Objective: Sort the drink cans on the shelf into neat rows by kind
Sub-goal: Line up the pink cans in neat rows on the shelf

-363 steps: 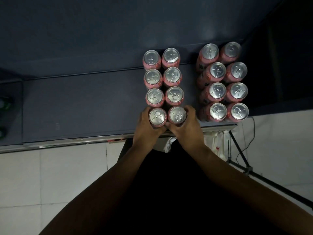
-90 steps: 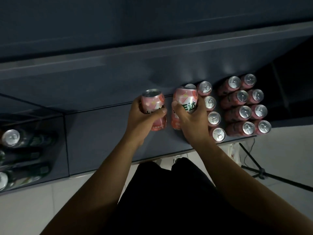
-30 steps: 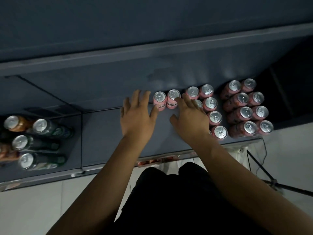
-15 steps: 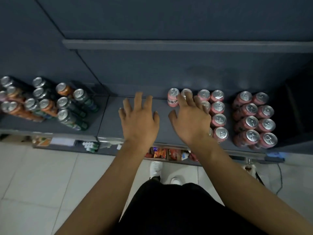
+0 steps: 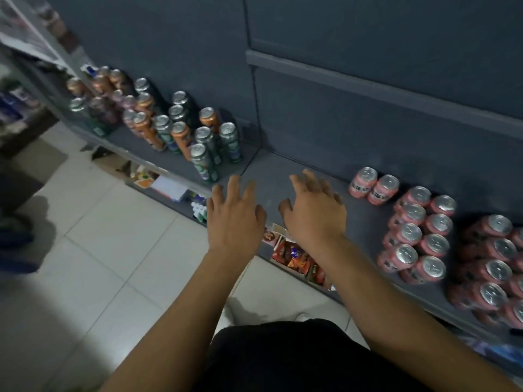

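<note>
Grey shelf (image 5: 271,176), pink cans (image 5: 411,232) in rows

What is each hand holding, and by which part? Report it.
Nothing is held. The left hand and the right hand hover open, fingers spread, over the shelf between the green and orange cans and the pink cans, touching no can.

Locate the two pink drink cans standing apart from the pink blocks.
Head view, right of centre: the two pink metal drink cans stand at the back of the dark grey shelf, between the right hand and the nearest block of pink cans.
</note>
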